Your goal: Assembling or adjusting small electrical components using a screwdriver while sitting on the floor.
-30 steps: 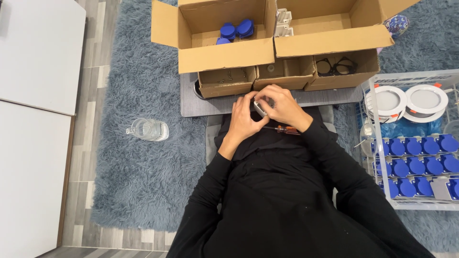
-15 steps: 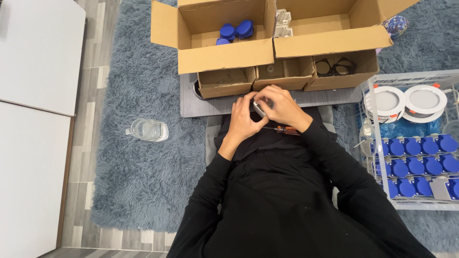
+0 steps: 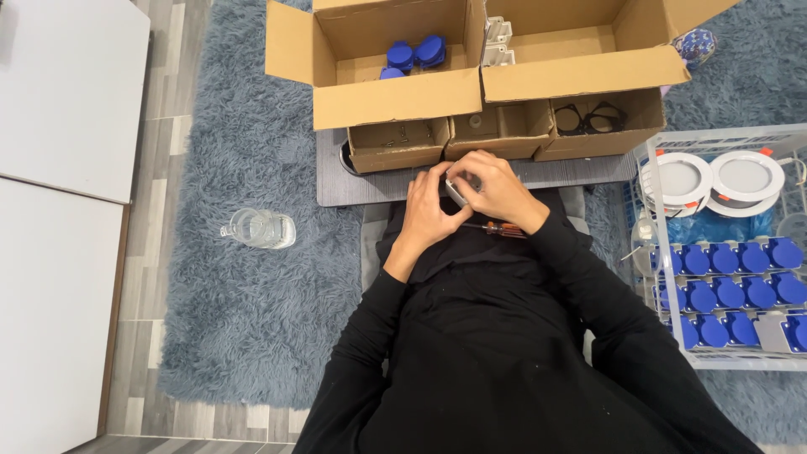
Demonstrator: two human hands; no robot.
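Note:
Both hands meet over my lap at the edge of a grey board [image 3: 370,187]. My left hand [image 3: 430,210] and my right hand [image 3: 496,189] together clasp a small grey-white rectangular part [image 3: 456,192], mostly hidden by the fingers. A screwdriver with an orange handle [image 3: 498,229] lies on my black clothing just under the right wrist. Small open cardboard boxes [image 3: 398,145] stand right beyond the hands.
A large open carton [image 3: 395,63] at the back holds blue round parts [image 3: 416,54]. Black spectacles [image 3: 588,118] lie in a small box. A white wire basket [image 3: 664,252] on the right holds several blue parts and round white lamps [image 3: 683,181]. A glass [image 3: 261,229] stands on the blue rug, left.

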